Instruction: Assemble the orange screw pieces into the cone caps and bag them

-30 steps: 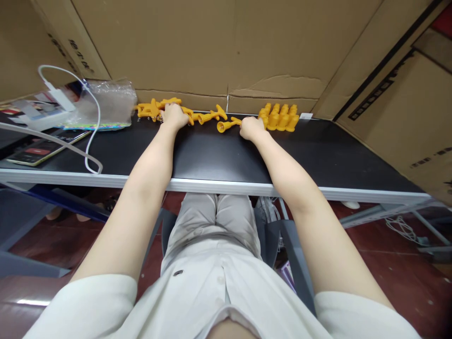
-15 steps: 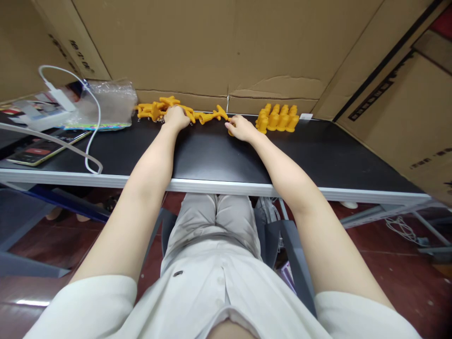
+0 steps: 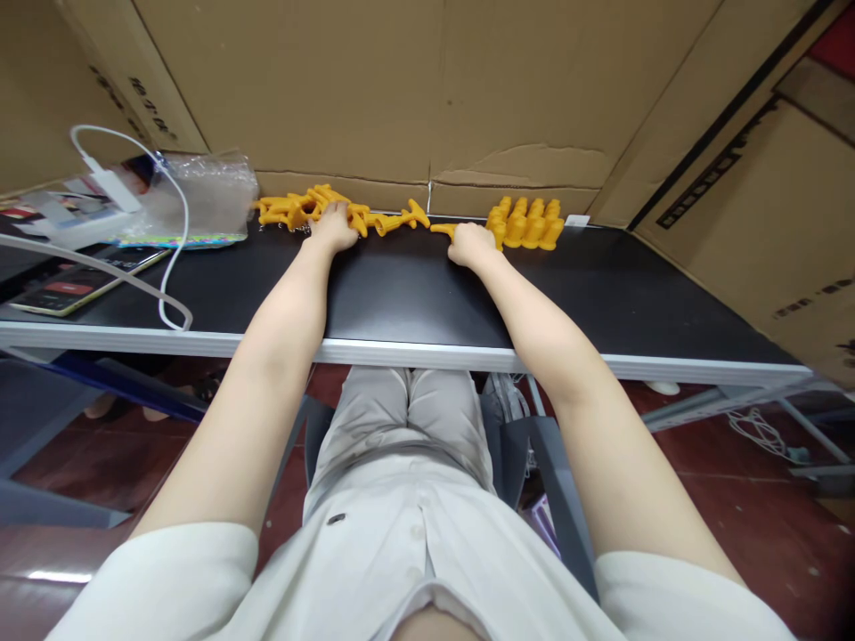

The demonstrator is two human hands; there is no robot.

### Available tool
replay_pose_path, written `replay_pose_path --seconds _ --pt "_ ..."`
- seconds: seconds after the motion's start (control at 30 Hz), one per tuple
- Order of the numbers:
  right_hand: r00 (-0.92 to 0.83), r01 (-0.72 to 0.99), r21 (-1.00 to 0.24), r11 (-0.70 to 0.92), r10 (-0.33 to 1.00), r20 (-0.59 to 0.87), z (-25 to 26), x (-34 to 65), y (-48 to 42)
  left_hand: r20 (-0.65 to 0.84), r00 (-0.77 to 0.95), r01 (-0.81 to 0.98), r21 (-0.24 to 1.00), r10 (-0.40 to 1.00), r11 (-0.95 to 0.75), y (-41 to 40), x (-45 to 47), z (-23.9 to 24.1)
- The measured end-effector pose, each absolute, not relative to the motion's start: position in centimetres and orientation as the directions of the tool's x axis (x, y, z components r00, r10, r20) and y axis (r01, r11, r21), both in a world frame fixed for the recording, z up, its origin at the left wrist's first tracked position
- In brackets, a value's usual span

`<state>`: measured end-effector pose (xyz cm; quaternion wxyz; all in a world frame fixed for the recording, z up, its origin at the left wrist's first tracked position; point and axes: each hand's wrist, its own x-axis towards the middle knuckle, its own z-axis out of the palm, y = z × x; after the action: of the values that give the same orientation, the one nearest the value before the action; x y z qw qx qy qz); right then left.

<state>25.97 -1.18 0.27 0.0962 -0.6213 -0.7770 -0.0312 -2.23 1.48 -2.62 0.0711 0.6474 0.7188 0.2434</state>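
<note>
My left hand (image 3: 336,228) rests on a heap of yellow plastic pieces (image 3: 284,212) at the back of the black table. Its fingers lie apart over the pieces, their tips partly hidden. Farther right, my right hand (image 3: 473,244) is closed around a yellow plastic piece (image 3: 442,229), whose narrow end sticks out to the left; the rest is covered by the fingers. Between my hands lies a yellow T-ended piece (image 3: 415,215) beside the heap. Just right of my right hand, several yellow peg-shaped pieces (image 3: 534,227) stand upright in close rows.
Cardboard walls (image 3: 434,98) enclose the back and sides of the black table (image 3: 414,298). To the left are a clear plastic bag (image 3: 214,196), a white cable (image 3: 189,214) and a phone (image 3: 80,289). A small white label (image 3: 577,221) lies behind the upright pieces.
My right hand has turned and shifted slightly right, with the yellow piece's end now showing. Under my left hand, the heap's top pieces have shifted and my fingers have loosened.
</note>
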Motion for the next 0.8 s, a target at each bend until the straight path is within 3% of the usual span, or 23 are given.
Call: replay_pose_path --seconds 0.1,0.2,0.3,0.43,0.63,0.8 --pt "-0.156 0.981 -0.085 0.172 0.973 0.173 0.9 25.9 -1.9 0.199 -0.154 0.91 0.411 0.968 0.06 1.0 -2.1 -2.4" --pt "-0.135 0.981 -0.099 0.166 0.955 0.265 1.0 26.2 -1.6 0.189 -0.142 0.918 0.393 0.972 0.058 0.5 -1.9 -2.1" --pt "-0.165 0.972 -0.094 0.215 0.909 0.382 0.5 26.8 -0.4 0.184 -0.125 0.924 0.38 0.975 0.047 -0.2 -1.3 -1.4" --pt "-0.238 0.953 -0.06 0.297 0.856 0.459 0.0 27.1 0.6 0.289 -0.047 0.938 0.341 0.956 -0.057 -1.3 0.6 -0.1" --pt "-0.362 0.914 -0.003 0.407 0.818 0.447 0.6 26.2 -0.9 0.404 0.185 0.905 0.284 0.896 -0.316 -2.8 4.5 1.4" --pt "-0.461 0.869 0.028 0.494 0.787 0.41 1.3 25.7 -2.2 0.379 0.12 0.928 0.285 0.918 -0.239 -3.2 5.7 1.5"
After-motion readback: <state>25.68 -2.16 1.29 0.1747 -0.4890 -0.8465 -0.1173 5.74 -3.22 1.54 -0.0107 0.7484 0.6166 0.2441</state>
